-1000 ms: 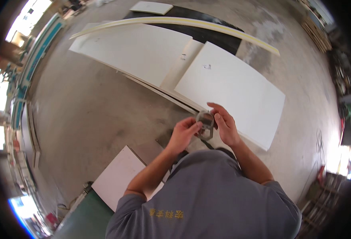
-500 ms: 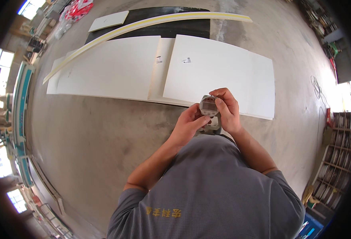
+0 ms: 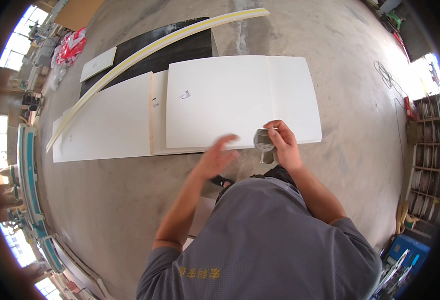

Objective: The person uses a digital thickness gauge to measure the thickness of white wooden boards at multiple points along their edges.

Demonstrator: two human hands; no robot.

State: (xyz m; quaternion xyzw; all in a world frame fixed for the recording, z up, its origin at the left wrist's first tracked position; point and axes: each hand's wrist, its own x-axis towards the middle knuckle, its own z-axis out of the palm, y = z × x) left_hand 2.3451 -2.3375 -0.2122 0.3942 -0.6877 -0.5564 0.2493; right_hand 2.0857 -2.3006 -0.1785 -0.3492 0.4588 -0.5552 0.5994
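My right hand (image 3: 286,146) is closed on a small grey digital dial gauge (image 3: 263,142), its thumb and fingers pinching the upper right of the round body. A rectangular display shows on the gauge's face, and a thin stem points down from it. My left hand (image 3: 216,158) is empty, a little blurred, with its fingers apart, to the left of the gauge and not touching it. Beyond both hands lies a large white panel (image 3: 220,100), which rests on other panels. Another white panel (image 3: 110,120) lies to its left.
A long curved-looking white strip with a yellow line (image 3: 145,52) lies across the left panels and a black sheet (image 3: 180,47). A small white board (image 3: 98,64) rests on that sheet. Shelving (image 3: 426,160) stands at the right, a long teal machine (image 3: 28,185) at the left.
My left hand has let go of the gauge and moved left. The right hand keeps the gauge. My view has shifted, so the panels appear further left and turned.
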